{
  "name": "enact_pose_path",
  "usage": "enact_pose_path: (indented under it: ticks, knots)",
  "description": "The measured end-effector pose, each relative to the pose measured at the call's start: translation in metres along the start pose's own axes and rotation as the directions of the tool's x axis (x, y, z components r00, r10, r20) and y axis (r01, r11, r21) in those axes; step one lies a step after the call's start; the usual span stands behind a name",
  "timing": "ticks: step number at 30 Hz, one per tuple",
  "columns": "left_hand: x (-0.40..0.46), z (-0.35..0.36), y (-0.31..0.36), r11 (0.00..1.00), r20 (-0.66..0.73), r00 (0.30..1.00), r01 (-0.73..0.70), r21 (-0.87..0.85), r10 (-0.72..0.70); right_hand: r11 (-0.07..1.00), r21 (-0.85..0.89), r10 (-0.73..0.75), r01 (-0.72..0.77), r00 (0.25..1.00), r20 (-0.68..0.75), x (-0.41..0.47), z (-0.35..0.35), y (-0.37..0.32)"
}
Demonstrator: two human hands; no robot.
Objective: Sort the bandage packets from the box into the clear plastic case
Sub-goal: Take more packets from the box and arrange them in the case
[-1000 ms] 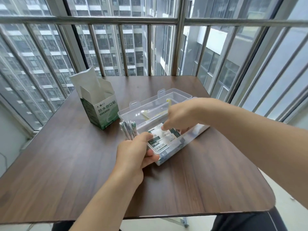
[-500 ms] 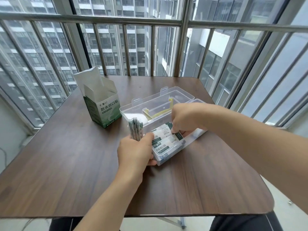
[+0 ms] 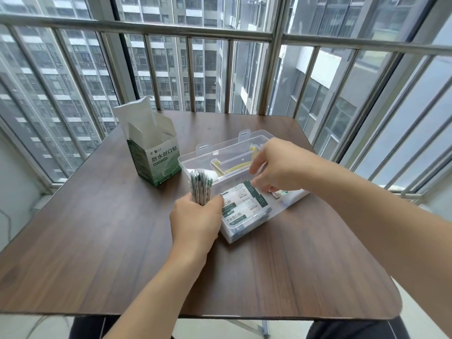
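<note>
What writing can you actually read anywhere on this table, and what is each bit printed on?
"防水创口贴": large white characters on the front of the open green box.
"防水创口贴": on the nearest bandage packet lying in the clear plastic case.
Box logo and small icons below its name: too small to read.
Square codes and fine print on the packets: blurred.
Stack of packets gripped by the left hand: edge-on, unreadable.
</note>
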State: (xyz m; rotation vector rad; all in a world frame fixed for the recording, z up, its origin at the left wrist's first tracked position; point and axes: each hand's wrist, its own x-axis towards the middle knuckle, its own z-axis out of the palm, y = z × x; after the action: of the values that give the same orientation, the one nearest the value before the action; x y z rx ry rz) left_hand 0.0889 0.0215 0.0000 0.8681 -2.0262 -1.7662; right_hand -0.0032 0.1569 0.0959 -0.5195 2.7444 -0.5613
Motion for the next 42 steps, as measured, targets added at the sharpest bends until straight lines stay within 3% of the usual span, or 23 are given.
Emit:
enact_pose_path:
  ticks: [4, 11, 16, 18, 20, 21, 23, 24, 25, 26, 29, 34, 37, 39, 40, 42]
  knots:
    - [-0.004, 0.0, 0.005, 1.0, -0.024, 1.0, 0.002, -0.015, -0.002, 0.998, -0.06, -0.016, 0.011, 0.997, -0.076, 0.001, 0.012, 0.002]
    - [-0.008, -0.004, 0.007, 1.0, -0.013, 1.0, -0.019, 0.015, 0.019, 0.998, 0.047, -0.022, 0.036, 0.963, -0.267, 0.01, 0.022, 0.008]
    - [-0.007, -0.015, 0.009, 0.993, -0.097, 0.989, -0.112, 0.038, 0.115, 0.992, 0.077, -0.069, 0.103, 0.932, -0.356, 0.0, 0.014, 0.014]
    - [-0.007, -0.022, 0.02, 0.991, -0.051, 0.991, -0.123, -0.053, 0.12, 0.963, 0.154, -0.141, 0.222, 0.899, -0.414, -0.008, 0.006, 0.012]
    - [-0.011, -0.032, 0.037, 0.974, 0.157, 0.987, 0.003, -0.226, 0.034, 0.864, 0.308, -0.253, 0.398, 0.872, -0.419, -0.021, -0.001, 0.004]
    - [-0.014, -0.037, 0.046, 0.938, 0.35, 0.936, 0.143, -0.315, -0.025, 0.794, 0.392, -0.323, 0.465, 0.868, -0.376, -0.029, -0.004, -0.001]
    - [-0.019, -0.046, 0.068, 0.838, 0.706, 0.706, 0.417, -0.353, -0.054, 0.652, 0.527, -0.502, 0.546, 0.831, -0.24, -0.045, -0.012, -0.008]
    - [-0.022, -0.048, 0.074, 0.818, 0.799, 0.601, 0.47, -0.332, -0.021, 0.634, 0.54, -0.571, 0.554, 0.806, -0.158, -0.051, -0.013, -0.012]
    - [-0.023, -0.047, 0.078, 0.83, 0.837, 0.547, 0.463, -0.31, 0.008, 0.652, 0.503, -0.613, 0.567, 0.785, -0.091, -0.054, -0.013, -0.015]
    - [-0.025, -0.044, 0.08, 0.863, 0.841, 0.54, 0.414, -0.29, 0.024, 0.677, 0.455, -0.621, 0.579, 0.781, -0.069, -0.055, -0.01, -0.017]
    - [-0.031, -0.03, 0.089, 0.92, 0.81, 0.582, 0.277, -0.277, 0.069, 0.718, 0.428, -0.548, 0.549, 0.825, -0.139, -0.05, -0.008, -0.015]
    - [-0.029, -0.015, 0.091, 0.859, 0.83, 0.545, 0.366, -0.358, 0.113, 0.712, 0.475, -0.482, 0.518, 0.852, -0.206, -0.047, -0.007, 0.007]
    - [-0.027, -0.002, 0.083, 0.911, 0.75, 0.656, 0.255, -0.324, 0.083, 0.587, 0.644, -0.514, 0.49, 0.841, -0.172, -0.051, -0.009, 0.018]
    - [-0.021, 0.006, 0.079, 0.949, 0.651, 0.752, 0.123, -0.289, 0.1, 0.546, 0.694, -0.427, 0.47, 0.869, -0.252, -0.045, -0.018, 0.031]
    - [-0.016, 0.007, 0.079, 0.963, 0.599, 0.792, 0.057, -0.262, 0.116, 0.58, 0.662, -0.35, 0.475, 0.879, -0.324, -0.038, -0.026, 0.037]
    - [-0.006, 0.012, 0.078, 0.986, 0.534, 0.838, -0.031, -0.165, 0.115, 0.822, 0.372, -0.261, 0.432, 0.865, -0.429, -0.021, -0.043, 0.06]
